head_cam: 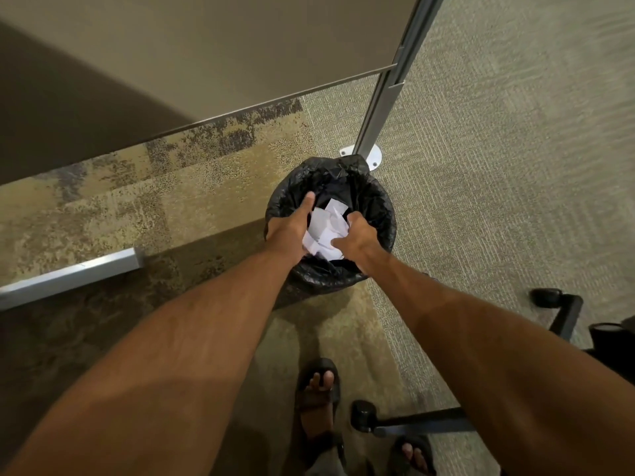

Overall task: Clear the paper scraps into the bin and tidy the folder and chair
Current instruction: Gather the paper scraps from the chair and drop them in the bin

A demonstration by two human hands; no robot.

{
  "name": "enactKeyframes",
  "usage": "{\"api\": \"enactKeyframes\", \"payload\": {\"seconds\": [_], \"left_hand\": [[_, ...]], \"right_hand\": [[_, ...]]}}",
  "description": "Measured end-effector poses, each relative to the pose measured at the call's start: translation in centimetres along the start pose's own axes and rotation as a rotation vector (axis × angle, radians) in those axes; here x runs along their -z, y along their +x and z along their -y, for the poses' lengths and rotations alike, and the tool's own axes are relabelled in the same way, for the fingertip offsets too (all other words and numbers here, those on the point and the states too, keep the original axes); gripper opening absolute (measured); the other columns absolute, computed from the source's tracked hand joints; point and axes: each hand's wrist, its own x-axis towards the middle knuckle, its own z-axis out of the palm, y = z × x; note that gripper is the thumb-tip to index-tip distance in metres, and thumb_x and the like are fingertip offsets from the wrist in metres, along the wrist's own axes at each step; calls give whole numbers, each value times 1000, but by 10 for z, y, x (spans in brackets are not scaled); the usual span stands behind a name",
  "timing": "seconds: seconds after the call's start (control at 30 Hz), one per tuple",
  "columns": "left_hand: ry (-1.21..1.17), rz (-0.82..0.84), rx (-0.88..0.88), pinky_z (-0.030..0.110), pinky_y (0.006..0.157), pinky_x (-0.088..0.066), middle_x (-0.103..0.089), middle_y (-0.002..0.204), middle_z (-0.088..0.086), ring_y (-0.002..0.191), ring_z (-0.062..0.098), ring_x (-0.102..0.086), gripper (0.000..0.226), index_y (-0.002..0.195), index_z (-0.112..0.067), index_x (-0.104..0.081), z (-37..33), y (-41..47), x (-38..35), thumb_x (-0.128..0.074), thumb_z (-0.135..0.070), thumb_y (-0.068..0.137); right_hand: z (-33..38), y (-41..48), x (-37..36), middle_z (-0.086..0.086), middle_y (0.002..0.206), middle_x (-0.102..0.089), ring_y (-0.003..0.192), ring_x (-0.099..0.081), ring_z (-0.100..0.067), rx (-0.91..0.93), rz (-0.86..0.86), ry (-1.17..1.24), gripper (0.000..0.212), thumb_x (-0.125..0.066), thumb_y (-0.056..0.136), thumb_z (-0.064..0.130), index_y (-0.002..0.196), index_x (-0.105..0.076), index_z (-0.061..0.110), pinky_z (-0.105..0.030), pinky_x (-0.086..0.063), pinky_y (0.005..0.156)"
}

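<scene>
A round bin (379, 201) lined with a black plastic bag stands on the carpet below me. Both hands reach over its mouth. White paper scraps (326, 228) are bunched between my left hand (292, 228) and my right hand (359, 235), cupped from both sides just above or inside the bin opening. My left index finger points toward the far rim. Whether some scraps lie loose in the bin beneath the hands is hidden. The black chair base (412, 424) with castors shows at the lower right. No folder is in view.
A desk panel (206, 56) fills the upper left, with a metal partition post (388, 97) bolted to the floor just behind the bin. A metal desk foot (75, 273) lies at the left. My sandalled feet (318, 400) stand on the carpet behind the bin.
</scene>
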Motion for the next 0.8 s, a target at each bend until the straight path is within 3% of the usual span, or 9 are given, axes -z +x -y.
{"api": "enactKeyframes", "payload": {"seconds": [0.03,0.17,0.23,0.33,0.47,0.57,0.7,0.8], "left_hand": [[-41,7,5,42,97,-50,-55,132,13,113,32,-57,86,138,-10,-44,-1,1,-3,-66,-65,76],[64,0,-90,42,98,-48,-60,123,13,106,30,-58,67,132,-5,-51,5,0,-10,-40,-59,95],[301,-35,-200,37,93,-46,-59,127,14,106,31,-58,62,123,-3,-57,12,-5,-9,-35,-55,97],[618,-48,-404,29,73,-36,-61,119,15,84,23,-55,48,114,-6,-57,23,-20,-7,-40,-49,98],[877,11,-661,38,91,-45,-55,133,16,118,33,-53,50,135,-5,-43,28,-43,-3,-43,-41,100],[934,42,-788,46,95,-45,-53,131,16,118,31,-50,47,131,-4,-45,23,-65,-4,-43,-38,100],[1117,-11,-887,43,117,-24,-28,154,19,144,31,-24,60,145,-4,-30,24,-95,-5,-39,-42,100],[1143,-54,-919,48,119,-17,-14,160,13,147,30,-13,64,150,-9,-21,28,-126,-9,-38,-45,100]], "right_hand": [[0,2,0,-17,133,-51,119,-53,-33,-5,9,9,65,-70,82,10,137,-37,7,-39,-49,96],[-5,2,1,-17,133,-51,119,-53,-32,-6,0,-7,63,-67,85,9,140,-35,9,-37,-46,97],[-8,-3,4,-18,132,-52,120,-52,-33,28,-15,-56,54,-63,89,13,136,-38,7,-38,-44,98],[-12,-14,10,-20,135,-47,124,-46,-35,138,-7,-189,50,-55,95,25,136,-36,4,-42,-40,100],[-14,-38,23,-17,143,-39,132,-36,-32,274,-79,-319,51,-39,100,34,142,-29,5,-46,-39,103],[-14,-56,37,-16,150,-30,137,-29,-31,320,-182,-410,55,-32,101,38,146,-23,6,-45,-35,109],[-20,-81,54,-15,158,-16,146,-12,-34,332,-257,-522,60,-29,100,44,149,-18,11,-48,-18,119],[-29,-109,71,-17,159,-9,146,-5,-39,324,-301,-592,63,-28,99,48,149,-15,12,-52,-7,118]]}}
